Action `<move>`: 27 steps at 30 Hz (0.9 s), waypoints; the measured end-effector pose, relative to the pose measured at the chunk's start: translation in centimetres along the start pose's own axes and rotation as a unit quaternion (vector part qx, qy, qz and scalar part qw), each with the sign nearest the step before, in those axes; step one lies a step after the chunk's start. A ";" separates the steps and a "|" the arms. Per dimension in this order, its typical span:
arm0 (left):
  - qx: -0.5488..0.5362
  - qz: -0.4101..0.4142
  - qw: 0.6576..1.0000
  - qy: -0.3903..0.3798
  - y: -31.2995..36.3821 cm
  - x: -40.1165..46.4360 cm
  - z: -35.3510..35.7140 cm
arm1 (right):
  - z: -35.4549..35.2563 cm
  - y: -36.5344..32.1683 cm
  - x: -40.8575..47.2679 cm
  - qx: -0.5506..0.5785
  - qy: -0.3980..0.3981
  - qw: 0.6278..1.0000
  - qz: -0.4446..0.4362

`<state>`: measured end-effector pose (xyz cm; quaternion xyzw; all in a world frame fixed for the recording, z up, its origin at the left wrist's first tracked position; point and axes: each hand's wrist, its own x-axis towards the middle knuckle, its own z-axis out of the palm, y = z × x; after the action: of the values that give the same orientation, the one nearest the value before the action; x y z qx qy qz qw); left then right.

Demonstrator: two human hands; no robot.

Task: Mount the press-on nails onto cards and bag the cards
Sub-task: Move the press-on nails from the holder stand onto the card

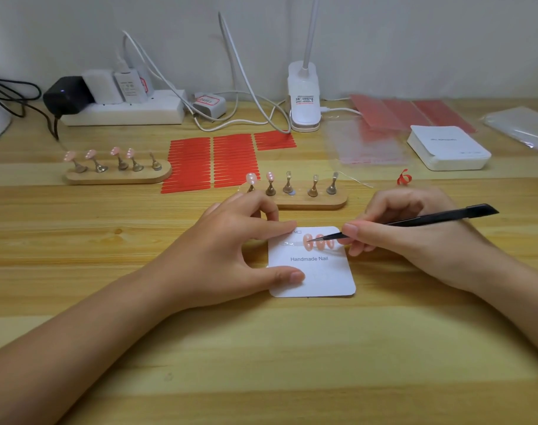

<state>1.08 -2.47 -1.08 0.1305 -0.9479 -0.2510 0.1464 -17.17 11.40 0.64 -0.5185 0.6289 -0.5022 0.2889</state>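
White card stock carries the work: a rounded-corner white paper card printed "Handmade Nail" (313,268) lies flat on the pale wooden desk (261,363), nearer its front edge than anything else. Our left hand (230,250) pins it, thumb pressing the card's near-left edge and forefinger its far-left corner. Our right hand (414,237) grips slim black tweezers (414,220), whose tips rest at the leftmost of three glossy pink press-on nails (319,242) set in a row along a clear adhesive strip near the card's far edge.

The risks, as we judge them: if the left hand eases, the light card can skid and the row goes crooked. Too hard a press with the tips may scratch the gloss or flick the small nail off. The strip to the left looks bare, so a stray fingertip there could spoil its tack.

Just beyond the card stands a rounded wooden stand with five brass pegs (310,201), two of them bearing pink nails; reaching across could topple them. A second wooden stand (117,174) sits toward the left edge, with red adhesive strip sheets (212,161) between them. Clear plastic bags (362,142) and a stack of white cards (448,148) wait toward the far-right corner.
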 end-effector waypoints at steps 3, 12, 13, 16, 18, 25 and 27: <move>0.002 0.000 1.000 0.003 0.0 0.0 0.0 | 0.0 0.0 0.0 0.000 0.004 1.000 0.003; 0.018 0.008 1.000 0.009 0.1 0.0 0.1 | -0.1 -0.1 0.0 0.046 0.008 0.999 0.016; 0.023 0.010 1.000 0.011 0.1 0.0 0.1 | -0.3 -0.1 0.1 0.091 0.018 0.995 0.030; 0.031 0.018 0.999 0.018 0.3 0.0 0.0 | -0.8 0.1 0.4 0.203 0.038 0.976 0.063; 0.039 0.025 0.999 0.024 0.4 0.1 -0.1 | -1.0 0.1 0.5 0.242 0.053 0.966 0.073; 0.027 0.040 0.998 0.048 1.1 0.3 -0.6 | -1.1 0.2 0.8 0.264 0.072 0.959 0.075; 0.023 0.047 0.997 0.061 1.2 0.5 -1.1 | -1.2 0.2 0.8 0.265 0.065 0.960 0.071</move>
<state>0.80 -2.07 0.52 0.1046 -0.9479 -0.2133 0.2122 -18.49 11.07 0.95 -0.3440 0.5259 -0.6614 0.4095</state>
